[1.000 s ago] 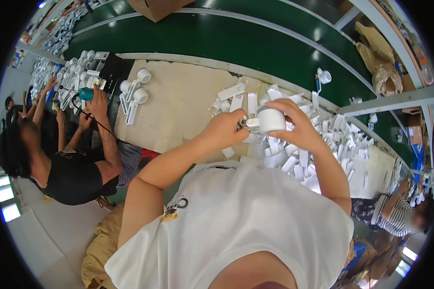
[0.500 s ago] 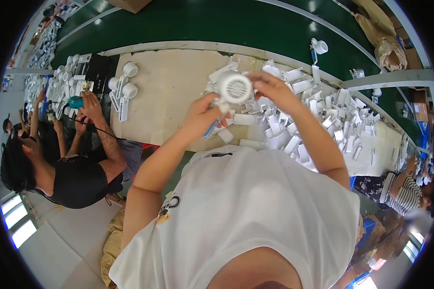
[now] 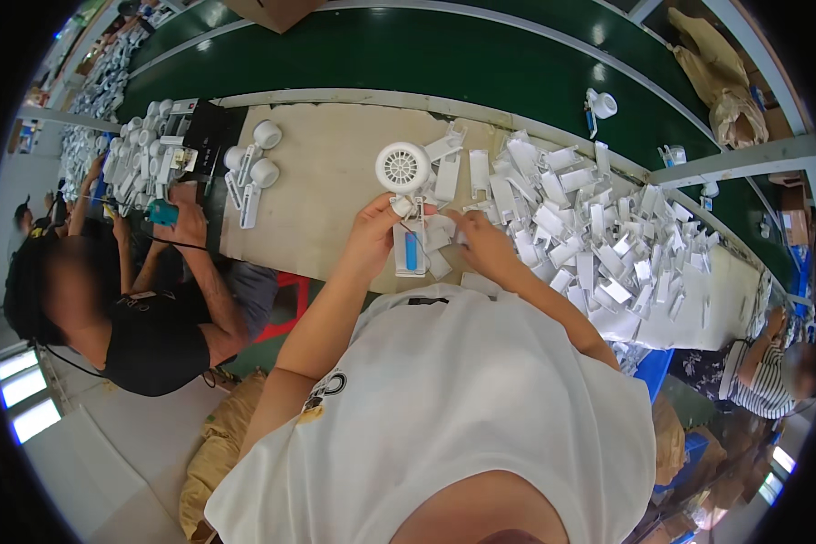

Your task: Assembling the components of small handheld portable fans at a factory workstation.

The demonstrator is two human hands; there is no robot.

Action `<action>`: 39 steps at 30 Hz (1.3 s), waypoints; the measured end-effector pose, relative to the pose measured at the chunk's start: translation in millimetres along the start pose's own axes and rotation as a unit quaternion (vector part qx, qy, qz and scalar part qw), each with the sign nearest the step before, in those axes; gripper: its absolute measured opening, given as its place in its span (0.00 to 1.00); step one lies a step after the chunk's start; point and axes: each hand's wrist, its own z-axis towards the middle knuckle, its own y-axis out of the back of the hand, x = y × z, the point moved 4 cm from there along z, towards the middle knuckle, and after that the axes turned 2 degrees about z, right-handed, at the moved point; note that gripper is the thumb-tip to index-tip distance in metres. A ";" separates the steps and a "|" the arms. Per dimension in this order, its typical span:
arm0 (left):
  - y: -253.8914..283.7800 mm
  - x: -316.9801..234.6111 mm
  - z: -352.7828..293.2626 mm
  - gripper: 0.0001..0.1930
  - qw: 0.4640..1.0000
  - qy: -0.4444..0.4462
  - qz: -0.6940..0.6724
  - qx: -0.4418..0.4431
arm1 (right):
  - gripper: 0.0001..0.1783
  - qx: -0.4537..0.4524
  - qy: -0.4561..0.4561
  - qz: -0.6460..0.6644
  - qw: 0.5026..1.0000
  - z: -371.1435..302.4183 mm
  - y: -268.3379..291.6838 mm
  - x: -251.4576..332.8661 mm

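My left hand (image 3: 372, 238) is closed around the neck of a small white handheld fan (image 3: 403, 168), its round slotted head pointing away from me. Below the head, the fan's handle shows its inside, with a blue cylindrical battery (image 3: 412, 252) and thin wires. My right hand (image 3: 486, 243) is just right of the handle, fingers bent together at the edge of a white plastic piece (image 3: 440, 232). Whether that piece is in its grip is hard to make out. More white handle covers (image 3: 446, 174) lie just beyond both hands.
A large heap of white plastic covers (image 3: 598, 231) spreads over the table's right side. Several assembled white fans (image 3: 265, 172) lie to the left. Beyond them, a co-worker (image 3: 154, 326) holds a teal power tool (image 3: 161, 213). A green conveyor belt (image 3: 480, 54) runs behind the table, carrying another fan (image 3: 601, 104).
The fan has come down and left, turning so its slotted face and open handle show. My right hand has left the fan head and dropped to the white pieces beside the handle.
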 end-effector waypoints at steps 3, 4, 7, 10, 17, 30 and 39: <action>-4.6 -1.9 -2.6 0.13 0.999 0.002 -0.024 -0.030 | 0.23 -0.086 -0.094 0.310 0.942 -25.4 15.4 -30.8; -2.5 -2.5 -2.9 0.13 0.999 -0.004 -0.022 -0.030 | 0.21 -0.015 -0.164 0.473 0.865 -37.4 10.9 -41.2; -3.6 -4.6 -4.7 0.14 0.999 -0.001 0.050 -0.014 | 0.21 0.188 -0.265 0.597 0.734 -81.6 -3.2 -50.5; -13.0 -1.7 -4.0 0.13 1.000 -0.017 0.006 -0.002 | 0.24 0.247 -0.195 0.572 0.758 -102.3 -7.3 -43.5; -28.4 4.3 6.2 0.14 0.996 0.001 -0.090 -0.009 | 0.30 0.231 -0.095 0.376 0.892 -93.9 -6.6 -19.3; -52.2 13.7 8.6 0.15 0.984 -0.094 -0.149 -0.031 | 0.32 -0.276 0.123 0.068 0.951 -38.0 109.4 70.7; -59.0 15.5 7.9 0.15 0.981 -0.127 -0.135 -0.049 | 0.33 -0.275 0.159 0.057 0.946 -26.6 109.8 67.8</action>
